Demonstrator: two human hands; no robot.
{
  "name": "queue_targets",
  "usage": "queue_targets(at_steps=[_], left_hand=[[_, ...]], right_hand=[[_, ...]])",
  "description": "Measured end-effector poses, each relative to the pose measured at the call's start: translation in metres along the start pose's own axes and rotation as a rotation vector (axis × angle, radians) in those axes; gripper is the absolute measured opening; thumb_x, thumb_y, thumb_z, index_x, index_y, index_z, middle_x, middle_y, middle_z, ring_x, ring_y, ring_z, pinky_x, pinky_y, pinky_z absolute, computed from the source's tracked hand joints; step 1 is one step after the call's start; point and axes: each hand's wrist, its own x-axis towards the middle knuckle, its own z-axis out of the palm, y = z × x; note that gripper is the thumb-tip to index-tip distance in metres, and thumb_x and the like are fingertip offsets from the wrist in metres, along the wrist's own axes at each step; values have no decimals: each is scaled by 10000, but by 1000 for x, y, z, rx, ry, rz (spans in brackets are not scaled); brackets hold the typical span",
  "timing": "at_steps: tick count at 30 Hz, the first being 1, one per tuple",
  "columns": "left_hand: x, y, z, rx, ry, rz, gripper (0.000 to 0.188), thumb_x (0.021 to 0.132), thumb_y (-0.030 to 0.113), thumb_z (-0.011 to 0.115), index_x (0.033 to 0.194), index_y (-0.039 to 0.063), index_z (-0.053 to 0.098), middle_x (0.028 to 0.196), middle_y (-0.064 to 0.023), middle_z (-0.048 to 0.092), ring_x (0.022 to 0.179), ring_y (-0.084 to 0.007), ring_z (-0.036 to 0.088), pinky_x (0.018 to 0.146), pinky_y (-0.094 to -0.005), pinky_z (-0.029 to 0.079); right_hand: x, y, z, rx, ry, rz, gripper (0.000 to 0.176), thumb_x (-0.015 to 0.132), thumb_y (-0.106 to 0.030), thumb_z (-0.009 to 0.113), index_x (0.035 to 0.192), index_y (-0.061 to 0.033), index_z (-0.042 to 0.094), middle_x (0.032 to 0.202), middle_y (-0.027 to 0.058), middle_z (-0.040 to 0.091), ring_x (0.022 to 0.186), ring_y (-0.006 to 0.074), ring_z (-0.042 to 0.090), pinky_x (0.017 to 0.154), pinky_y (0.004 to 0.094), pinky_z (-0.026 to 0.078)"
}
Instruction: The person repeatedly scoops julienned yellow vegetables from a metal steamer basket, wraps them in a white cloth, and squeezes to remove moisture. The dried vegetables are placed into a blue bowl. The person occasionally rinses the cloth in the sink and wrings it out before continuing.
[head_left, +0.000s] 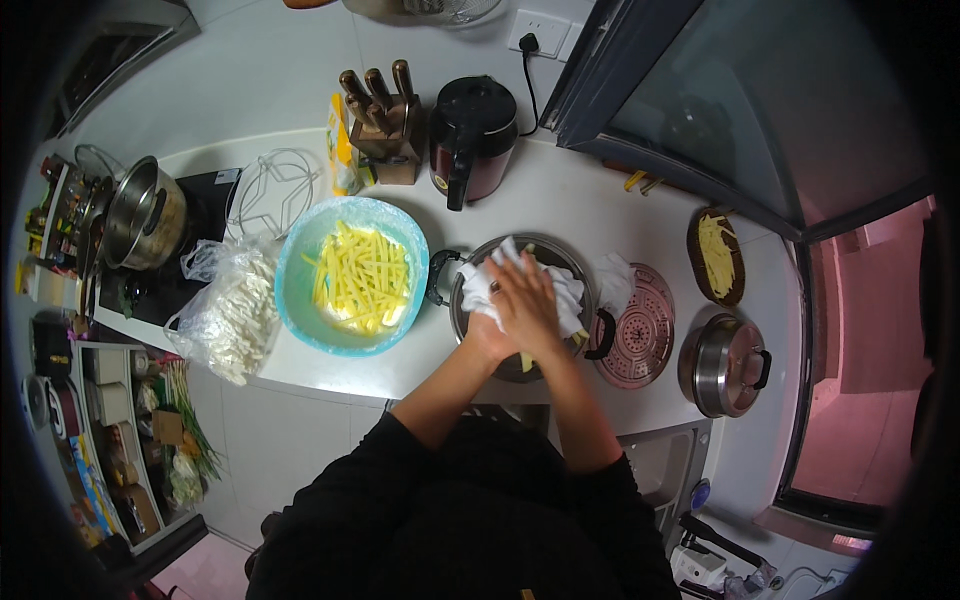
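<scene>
A stainless steel pot (576, 264) with black side handles stands in front of me, and a white cloth (564, 291) is bunched inside it. My right hand (529, 301) lies on the cloth, palm down, fingers somewhat spread and slightly blurred. Beneath it, my left hand (492, 336) also meets the cloth; its fingers are mostly hidden. A few pale cut strips (526, 363) poke out below the cloth. On the left sits a light blue basin (295, 300) containing yellow strips (364, 274), apparently potato, with white powder around them.
A clear plastic bag (232, 319) of white strips lies left of the basin. Behind are a knife block (386, 139) and an electric kettle (474, 139). To the right are a perforated steamer plate (637, 335), a woven basket of strips (718, 255) and a lidded pot (724, 367).
</scene>
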Motion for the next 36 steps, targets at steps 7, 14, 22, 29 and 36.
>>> queue_targets(at_steps=[7, 14, 22, 29, 36], left_hand=[[-4, 6, -37, 27, -212, 64, 451, 978, 370, 278, 1388, 196, 349, 1426, -40, 356, 1330, -205, 305, 1105, -383, 220], [-2, 21, -10, -44, -18, -101, 362, 951, 364, 393, 1161, 137, 582, 1150, -82, 611, 1109, -240, 545, 983, -417, 398], [-7, 21, 12, -112, 51, -141, 532, 914, 500, 412, 1210, 77, 541, 1225, -117, 558, 1112, -302, 522, 977, -457, 397], [-5, 3, -7, -59, 27, -115, 538, 949, 458, 302, 1321, 97, 448, 1393, -110, 417, 1281, -296, 380, 1088, -471, 253], [-12, 9, -28, 26, 252, -20, 485, 962, 422, 321, 1286, 96, 475, 1345, -117, 458, 1254, -290, 409, 1078, -452, 286]], right_hand=[[-3, 8, 21, 129, 33, -105, 463, 886, -261, 448, 1333, -146, 466, 1372, 104, 458, 1304, 301, 367, 1085, 444, 232], [7, 5, 14, 496, 15, 108, 373, 927, -269, 417, 1227, -84, 541, 1220, 181, 537, 1180, 331, 462, 987, 399, 340], [0, 21, -79, 1560, 226, 422, 382, 931, -278, 458, 1242, -65, 523, 1259, 86, 527, 1230, 240, 449, 1061, 416, 305], [-22, 6, -19, -155, -24, 32, 562, 911, -374, 391, 1408, -118, 339, 1457, 90, 344, 1398, 288, 183, 1101, 554, 106], [-28, 13, -2, -13, 113, -27, 432, 909, -208, 419, 1312, -61, 472, 1347, 148, 476, 1326, 270, 352, 1102, 401, 217]])
